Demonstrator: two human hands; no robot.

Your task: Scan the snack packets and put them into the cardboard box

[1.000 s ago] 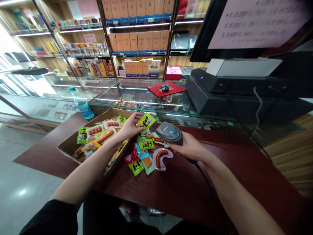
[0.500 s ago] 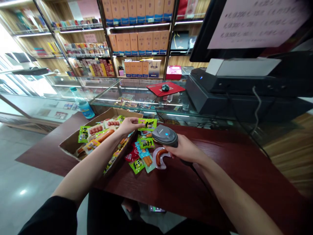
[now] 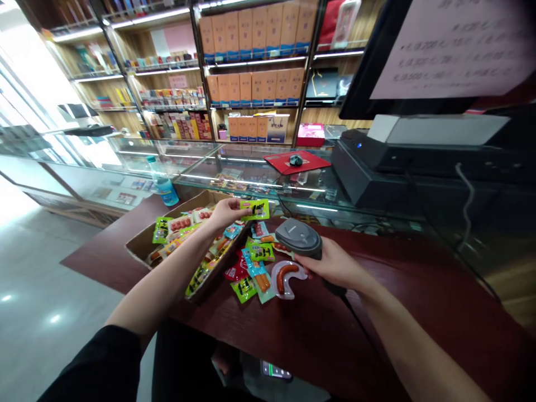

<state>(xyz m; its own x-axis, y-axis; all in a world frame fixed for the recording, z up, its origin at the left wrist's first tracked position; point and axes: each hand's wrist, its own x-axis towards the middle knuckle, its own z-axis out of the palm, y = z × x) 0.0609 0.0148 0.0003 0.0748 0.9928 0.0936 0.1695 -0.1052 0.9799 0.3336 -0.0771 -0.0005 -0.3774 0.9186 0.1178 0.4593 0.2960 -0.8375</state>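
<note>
Sausage packets (image 3: 180,226) fill a cardboard box (image 3: 138,249), the left hand (image 3: 226,215) pinching a green packet (image 3: 256,209) in its fingers, the right hand (image 3: 330,263) closed around a barcode scanner (image 3: 298,237).

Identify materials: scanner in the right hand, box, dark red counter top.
The scanner looks like matte grey moulded plastic: soft sheen, no metal glint. The box looks like plain brown cardboard, going by its dull folded flaps. The counter top looks like glossy red-brown laminate or varnished wood; the sheen shows a coating, but not the core.
</note>
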